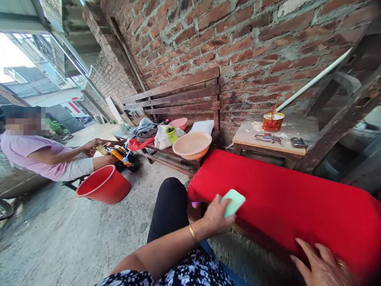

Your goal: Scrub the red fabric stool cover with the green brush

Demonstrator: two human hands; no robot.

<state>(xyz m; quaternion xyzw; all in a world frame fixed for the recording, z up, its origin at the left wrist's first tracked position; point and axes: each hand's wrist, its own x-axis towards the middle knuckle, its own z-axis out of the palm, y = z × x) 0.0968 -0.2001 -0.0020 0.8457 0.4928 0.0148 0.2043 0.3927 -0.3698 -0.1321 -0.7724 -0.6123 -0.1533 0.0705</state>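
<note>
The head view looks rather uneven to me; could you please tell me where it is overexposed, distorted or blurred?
In the head view the sky at upper left is blown out white; the wide lens bends the brick wall and stretches the red cushion; the left hand holding the green sponge is sharp, as is the right hand; the seated person has a pixelated face.
</note>
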